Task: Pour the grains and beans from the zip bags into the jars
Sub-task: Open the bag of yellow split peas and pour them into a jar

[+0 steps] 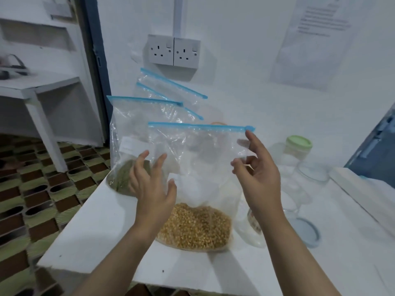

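A clear zip bag of yellow corn kernels (196, 227) stands upright on the white table (102, 238), its blue zip strip (196, 125) level at the top. My left hand (152, 189) hovers in front of the bag's left side with fingers spread, holding nothing. My right hand (258, 174) is raised at the bag's right edge, its index fingertip just below the blue slider; the other fingers are loosely curled. Behind on the left stands a bag of green beans (124, 178). Two more zip bags (171, 90) lean further back. Clear glass jars (297, 189) stand to the right.
A jar with a pale green lid (299, 144) stands at the back right, and a grey-blue lid (307, 231) lies flat near my right forearm. A double wall socket (174, 50) is behind the bags. The table's left edge drops to a patterned floor (42, 199).
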A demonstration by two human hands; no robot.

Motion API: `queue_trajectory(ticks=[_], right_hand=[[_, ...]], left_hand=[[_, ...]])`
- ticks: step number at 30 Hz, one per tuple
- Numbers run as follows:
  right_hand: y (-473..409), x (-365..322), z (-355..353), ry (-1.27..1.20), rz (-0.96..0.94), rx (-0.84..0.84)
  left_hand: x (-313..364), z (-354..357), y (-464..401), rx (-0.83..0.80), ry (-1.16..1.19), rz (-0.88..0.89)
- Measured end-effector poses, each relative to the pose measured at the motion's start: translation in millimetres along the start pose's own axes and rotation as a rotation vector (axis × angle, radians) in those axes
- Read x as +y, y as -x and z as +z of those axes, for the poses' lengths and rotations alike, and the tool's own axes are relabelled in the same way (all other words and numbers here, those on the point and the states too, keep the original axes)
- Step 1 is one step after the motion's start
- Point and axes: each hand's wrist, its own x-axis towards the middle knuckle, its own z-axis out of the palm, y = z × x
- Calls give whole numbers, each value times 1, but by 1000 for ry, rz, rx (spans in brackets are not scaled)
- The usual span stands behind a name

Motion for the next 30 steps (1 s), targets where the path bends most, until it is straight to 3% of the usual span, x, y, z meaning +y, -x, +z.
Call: queue_trajectory(ticks=[5, 15, 25, 30], right_hand=[[1, -9, -6, -8, -107, 35], [3, -29, -22, -123, -174, -7], [-2, -36, -38, -118, -178, -26], [-12, -32, -40, -150, -150, 13]], left_hand=[[35, 3, -10, 12, 25, 179], [119, 1, -39, -28, 335, 480], [144, 2, -41, -121, 595, 408], [140, 1, -56, -120, 502, 404]])
